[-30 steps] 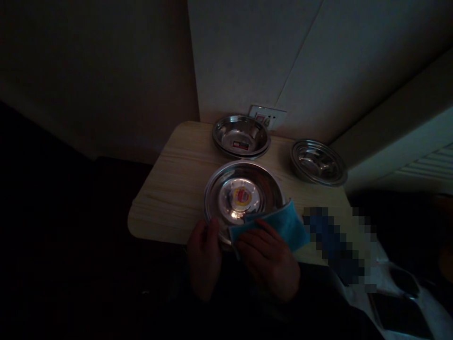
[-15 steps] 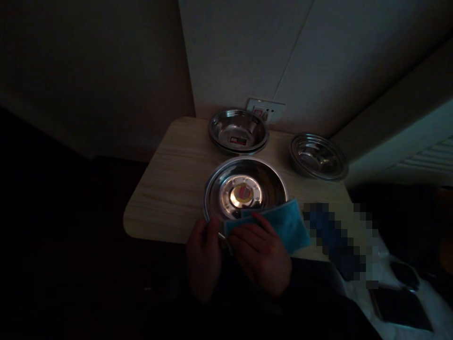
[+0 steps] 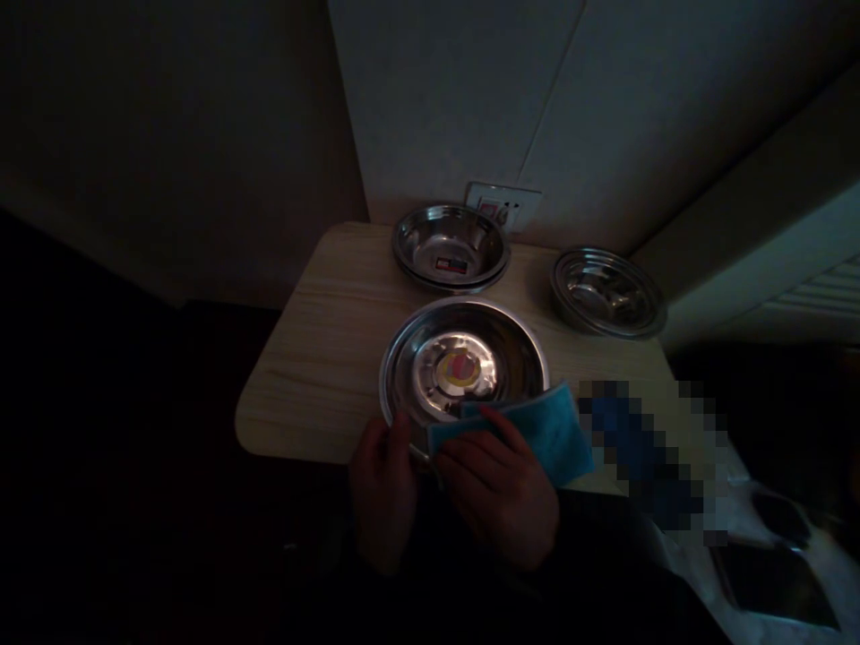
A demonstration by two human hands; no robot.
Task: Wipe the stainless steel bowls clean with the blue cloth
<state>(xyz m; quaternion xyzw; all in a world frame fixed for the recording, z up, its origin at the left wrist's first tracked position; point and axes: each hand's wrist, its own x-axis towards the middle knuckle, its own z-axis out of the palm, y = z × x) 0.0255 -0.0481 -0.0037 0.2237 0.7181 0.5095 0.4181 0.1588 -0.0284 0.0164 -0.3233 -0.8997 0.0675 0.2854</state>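
Observation:
A wide steel bowl (image 3: 511,345) with a red and yellow sticker in its bottom stands near the front edge of a small wooden table (image 3: 322,358). My left hand (image 3: 382,488) grips the bowl's near left rim, thumb on top. My right hand (image 3: 501,488) is closed on a blue cloth (image 3: 544,430) and presses it over the bowl's near rim. The scene is very dark.
Two more steel bowls stand at the back: a stacked one with a sticker (image 3: 450,246) by the wall socket (image 3: 503,204), another (image 3: 608,291) at the right. A blurred-out patch lies right of the cloth. A dark phone (image 3: 772,582) lies on white fabric at the lower right.
The bowl has turned slightly in my hands, its sticker shifting. My right hand with the cloth has stayed at the near rim. The view has drifted a little.

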